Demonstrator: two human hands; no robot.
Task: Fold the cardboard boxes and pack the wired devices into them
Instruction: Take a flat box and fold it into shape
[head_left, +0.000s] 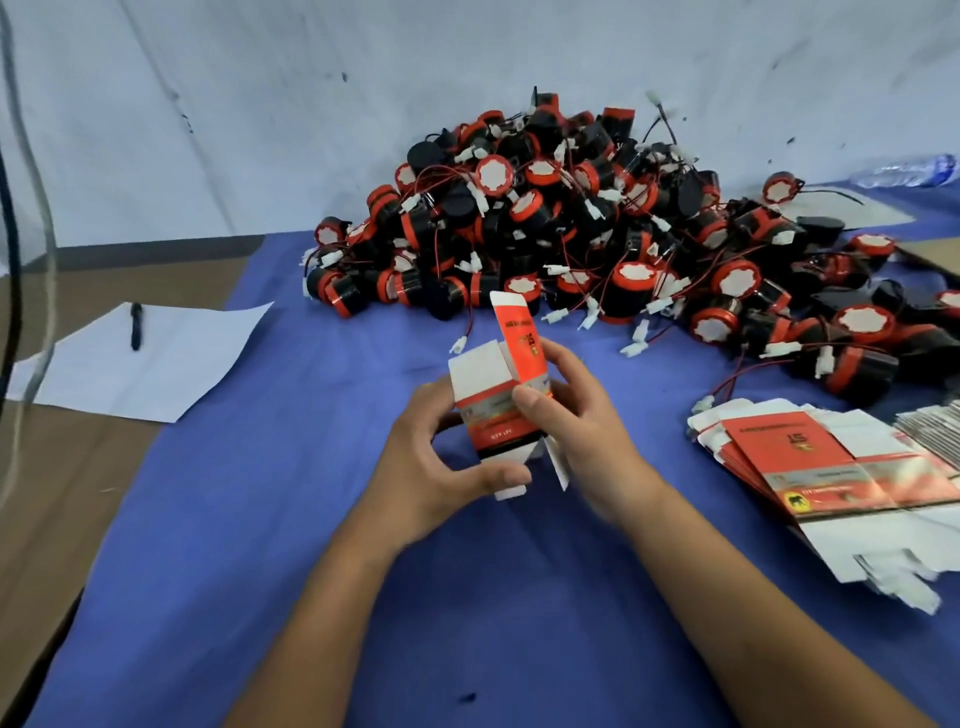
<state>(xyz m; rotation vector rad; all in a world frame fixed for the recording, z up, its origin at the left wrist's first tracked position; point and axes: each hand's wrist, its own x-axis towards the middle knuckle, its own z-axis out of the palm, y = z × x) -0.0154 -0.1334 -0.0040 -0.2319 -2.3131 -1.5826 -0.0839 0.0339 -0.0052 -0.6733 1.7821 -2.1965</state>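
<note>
— Where is the box (501, 410) held?
— At frame centre, gripped by both hands: left hand (436, 457), right hand (582, 421). Bare table (493, 597) is seen below; the device pile (597, 234) crowds the upper right.

box (497, 415): part-folded, flaps open, gripped by left hand (431, 457) and right hand (582, 426) above bench (311, 519) centre
devices (597, 234): heaped at far edge
flat boxes (831, 467): stacked at right edge
paper (171, 364), pen (136, 325): left edge
</note>
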